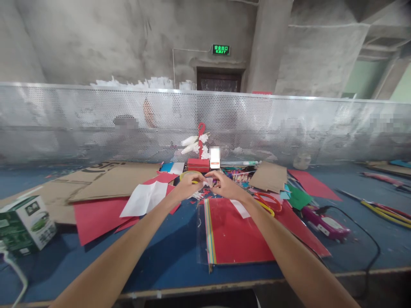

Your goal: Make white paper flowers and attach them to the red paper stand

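Over one table (167,256) are two hands (189,186) (223,185); they hold one white scrap (209,182).

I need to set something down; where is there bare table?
Bare blue tabletop shows between the left forearm and the red paper pack, and between that forearm and the green-and-white box. Around the left hand and right hand it is crowded with paper scraps.

An exit sign (221,49) glows at twelve o'clock above a door (218,81). A jar (302,161) stands at three, a purple device (326,222) and black cable (374,239) lie at four, a green box (28,224) at eight.
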`<state>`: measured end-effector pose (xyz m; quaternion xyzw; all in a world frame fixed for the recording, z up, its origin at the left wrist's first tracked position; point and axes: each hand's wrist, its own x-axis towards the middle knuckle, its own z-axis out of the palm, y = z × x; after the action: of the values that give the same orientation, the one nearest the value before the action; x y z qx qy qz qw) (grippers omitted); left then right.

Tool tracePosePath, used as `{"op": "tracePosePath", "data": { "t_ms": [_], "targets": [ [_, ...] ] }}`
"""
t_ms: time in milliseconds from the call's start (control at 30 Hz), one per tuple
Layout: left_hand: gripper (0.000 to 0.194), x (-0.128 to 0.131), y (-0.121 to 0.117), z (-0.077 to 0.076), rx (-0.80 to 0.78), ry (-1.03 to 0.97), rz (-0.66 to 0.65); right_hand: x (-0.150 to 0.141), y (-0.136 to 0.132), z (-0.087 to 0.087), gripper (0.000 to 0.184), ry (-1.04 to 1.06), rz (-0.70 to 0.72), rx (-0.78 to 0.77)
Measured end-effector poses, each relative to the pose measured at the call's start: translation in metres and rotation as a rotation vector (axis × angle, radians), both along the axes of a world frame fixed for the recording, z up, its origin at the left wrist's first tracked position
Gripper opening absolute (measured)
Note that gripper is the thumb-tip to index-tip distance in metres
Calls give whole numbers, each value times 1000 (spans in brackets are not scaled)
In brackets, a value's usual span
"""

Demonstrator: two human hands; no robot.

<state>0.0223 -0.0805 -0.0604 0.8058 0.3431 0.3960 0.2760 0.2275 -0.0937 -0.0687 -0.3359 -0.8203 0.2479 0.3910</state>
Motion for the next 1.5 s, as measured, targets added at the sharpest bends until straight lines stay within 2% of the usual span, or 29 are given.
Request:
{"op": "tracePosePath", "data": {
  "t_ms": [133, 267, 367, 500, 667, 900, 1033, 1233, 1400, 1500],
  "targets": [
    [17, 2, 3, -6, -67, -71, 49, -6, -3, 0, 46, 66, 56, -57],
    [17, 4, -1, -5, -19, -126, 111, -10, 0, -5, 41, 67, -99, 40],
    [19, 4, -4, -4, -55, -169, 69, -10, 3, -7, 36, 49, -134, 112],
    [21, 6, -5, -6, -89, -223, 22, -11, 3, -6, 24, 70, -154, 126],
    [18, 10, -5, -10, -39, -231, 44, -13, -4, 1, 25, 35, -82, 35],
    [14, 7, 2, -14, 113, -134, 85, -12, -6, 1, 17, 39, -41, -124],
    [22, 7, 4, -16, 197, -47, 128, -15, -2, -5, 19, 65, 17, -129],
    [26, 6, 0, -17, 304, 90, 115, -16, 2, -9, 11, 58, -43, -118],
    [22, 5, -1, -19, 248, 125, 139, -15, 1, -10, 19, 34, -33, -120],
    [18, 5, -1, -19, 216, 138, 150, -16, 1, -13, 18, 24, -44, -119]
  ]
}}
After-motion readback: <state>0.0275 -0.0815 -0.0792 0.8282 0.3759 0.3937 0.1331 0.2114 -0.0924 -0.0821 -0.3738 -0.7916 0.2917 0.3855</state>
